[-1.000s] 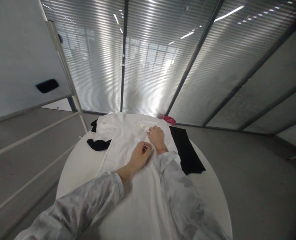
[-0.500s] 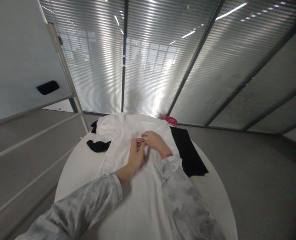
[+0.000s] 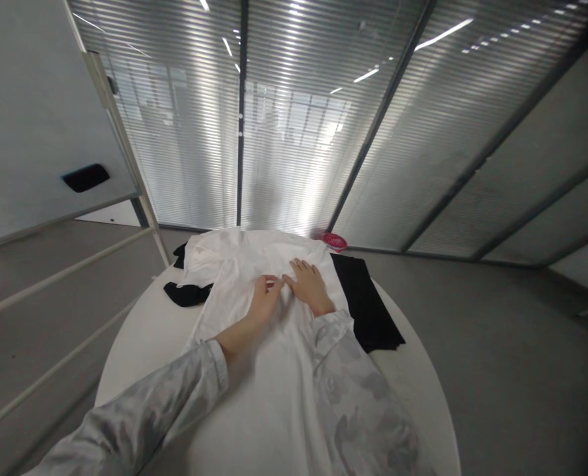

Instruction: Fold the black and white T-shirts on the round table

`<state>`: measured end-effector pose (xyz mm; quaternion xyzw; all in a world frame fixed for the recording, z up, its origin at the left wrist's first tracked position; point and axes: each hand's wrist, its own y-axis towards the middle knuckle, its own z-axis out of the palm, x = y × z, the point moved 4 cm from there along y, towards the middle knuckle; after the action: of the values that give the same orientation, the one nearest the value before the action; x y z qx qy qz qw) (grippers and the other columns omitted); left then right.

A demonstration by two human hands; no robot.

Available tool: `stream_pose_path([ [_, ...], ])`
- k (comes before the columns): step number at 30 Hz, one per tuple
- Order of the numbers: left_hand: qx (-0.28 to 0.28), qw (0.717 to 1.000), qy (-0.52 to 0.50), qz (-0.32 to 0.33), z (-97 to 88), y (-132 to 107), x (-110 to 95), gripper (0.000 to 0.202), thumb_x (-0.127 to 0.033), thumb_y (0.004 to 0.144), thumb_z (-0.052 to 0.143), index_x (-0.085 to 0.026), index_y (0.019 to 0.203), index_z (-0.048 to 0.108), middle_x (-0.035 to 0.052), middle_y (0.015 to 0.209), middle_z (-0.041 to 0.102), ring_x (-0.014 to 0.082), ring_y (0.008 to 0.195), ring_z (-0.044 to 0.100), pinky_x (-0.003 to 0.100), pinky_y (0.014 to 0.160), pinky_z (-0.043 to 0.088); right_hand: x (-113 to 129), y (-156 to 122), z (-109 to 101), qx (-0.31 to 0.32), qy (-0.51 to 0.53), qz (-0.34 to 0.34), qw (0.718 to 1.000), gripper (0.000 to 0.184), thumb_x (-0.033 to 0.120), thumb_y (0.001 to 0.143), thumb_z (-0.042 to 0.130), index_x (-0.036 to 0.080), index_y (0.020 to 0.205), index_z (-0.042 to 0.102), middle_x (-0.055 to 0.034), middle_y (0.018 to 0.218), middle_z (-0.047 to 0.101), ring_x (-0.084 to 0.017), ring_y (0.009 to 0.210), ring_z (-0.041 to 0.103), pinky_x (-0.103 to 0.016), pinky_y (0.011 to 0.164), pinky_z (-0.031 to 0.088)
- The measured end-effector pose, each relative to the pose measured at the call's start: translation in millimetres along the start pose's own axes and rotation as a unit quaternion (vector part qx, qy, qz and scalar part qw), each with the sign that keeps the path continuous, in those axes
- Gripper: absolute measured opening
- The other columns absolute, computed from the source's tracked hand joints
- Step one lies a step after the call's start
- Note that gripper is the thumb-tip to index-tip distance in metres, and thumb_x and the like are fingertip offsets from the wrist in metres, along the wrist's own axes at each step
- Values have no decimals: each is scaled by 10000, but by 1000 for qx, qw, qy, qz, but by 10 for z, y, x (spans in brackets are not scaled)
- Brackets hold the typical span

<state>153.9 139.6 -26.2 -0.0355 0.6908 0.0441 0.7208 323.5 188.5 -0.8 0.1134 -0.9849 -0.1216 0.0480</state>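
Observation:
A white shirt (image 3: 274, 396) lies spread over the round table, its cloth creased down the middle. My left hand (image 3: 264, 299) is closed, thumb and fingers pinching the shirt's cloth near the centre; the exact bit between the fingertips is too small to make out. Beside it, my right hand (image 3: 309, 287) rests palm down on the shirt, fingers stretched out and somewhat apart, its thumb tip close to the left fingertips.
Under the shirt, the round white table (image 3: 139, 337) shows at both sides. A folded black cloth (image 3: 368, 304) lies at the right, a black item (image 3: 187, 294) at the left. A red mesh object (image 3: 334, 242) sits at the far edge. A whiteboard stand (image 3: 120, 125) is on the left.
My right hand has opened from a pinch and now lies flatter on the shirt with its fingers extended. My left hand still pinches near the same spot. The view has shifted slightly.

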Motion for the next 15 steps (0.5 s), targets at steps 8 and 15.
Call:
stream_pose_path([
  [8,18,965,250,74,60,1380,-552,371,-493,1020,683,-190,1232,675,158,1355,723,292,1295,675,380,1070,514,19,-1,-85,-51,37,24,998,506,452,1134,439,206,1539,614,-135,1642,588,-296,1535,506,-542,1316,275],
  [15,101,930,338,101,214,2147,-688,386,-434,1043,727,-156,1310,703,123,1314,713,288,1176,713,455,997,616,-3,-2,-70,-92,49,26,994,433,444,1109,529,219,1446,681,-126,1567,658,-286,1465,578,-494,1288,328],
])
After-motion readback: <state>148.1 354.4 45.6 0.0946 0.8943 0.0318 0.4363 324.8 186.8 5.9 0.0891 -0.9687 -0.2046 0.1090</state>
